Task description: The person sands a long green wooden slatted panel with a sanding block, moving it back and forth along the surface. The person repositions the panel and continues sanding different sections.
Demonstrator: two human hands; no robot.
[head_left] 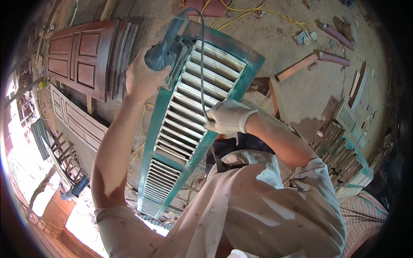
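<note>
Louvered shutter [189, 116]: long narrow wooden panel, teal-green frame with paint worn patchy, pale bare-looking slats running crosswise. Two slat banks, split by a teal cross rail low down; the upper bank is much the longer.

Orientation: long axis runs diagonally, near end low at the person's left knee side, far end up and to the right, away from the body. Slats lie across that axis. Slatted face is turned up toward the camera. What carries the shutter is hidden under it, so I can't tell.

Left hand [142, 77] (bare): wrapped around a grey power sander [167, 51], which sits on the shutter's left stile near the far end. Sander body is dusty, and its cord [201, 64] loops over the far rail and runs back down across the slats.

Right hand [228, 117] (pale work glove): closed on the shutter's right stile about mid-length, with the cord passing into its grip too.

Around the shutter: stack of brown panelled doors [86, 56] leaning to its left; paler panelled door [77, 120] below those. Yellow cable [258, 13] on the dirt floor [301, 86] beyond the far end. Right of the shutter, loose timber offcuts [297, 68] and a pile of teal-edged slats [344, 150].
</note>
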